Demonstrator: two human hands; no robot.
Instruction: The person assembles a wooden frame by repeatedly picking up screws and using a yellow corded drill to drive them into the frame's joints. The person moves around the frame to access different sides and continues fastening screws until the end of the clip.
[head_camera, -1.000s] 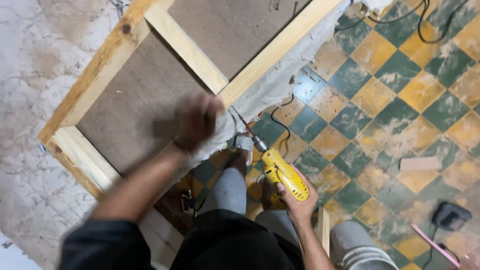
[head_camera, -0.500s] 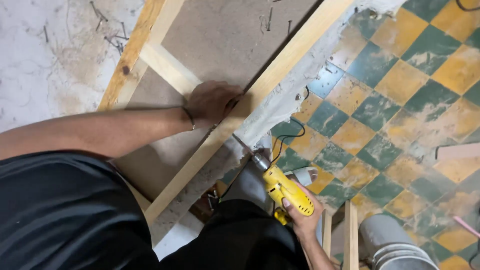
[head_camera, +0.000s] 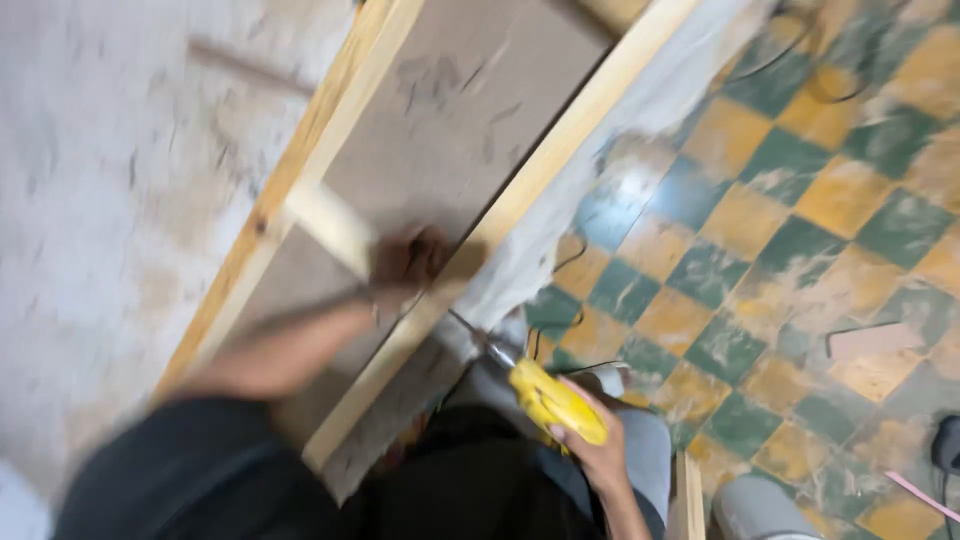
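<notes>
A wooden frame (head_camera: 560, 150) of pale slats backed by a brown board (head_camera: 440, 110) leans against the wall. My left hand (head_camera: 408, 262) rests on the frame where the cross slat meets the right rail; the hand is blurred by motion. My right hand (head_camera: 590, 445) grips a yellow power drill (head_camera: 548, 400), whose bit points up and left toward the lower part of the right rail, a short way from it. A black cord trails from the drill over the floor.
The floor is green and yellow checkered tile (head_camera: 780, 260), dusty. A rough white wall (head_camera: 110, 180) lies at left. A small wood offcut (head_camera: 872, 340) lies at right, a dark object (head_camera: 945, 445) at the right edge, a grey bucket (head_camera: 765, 510) at the bottom.
The view has swung and blurred. My left hand stays on the frame's rail. The drill in my right hand has stayed near the lower rail.
</notes>
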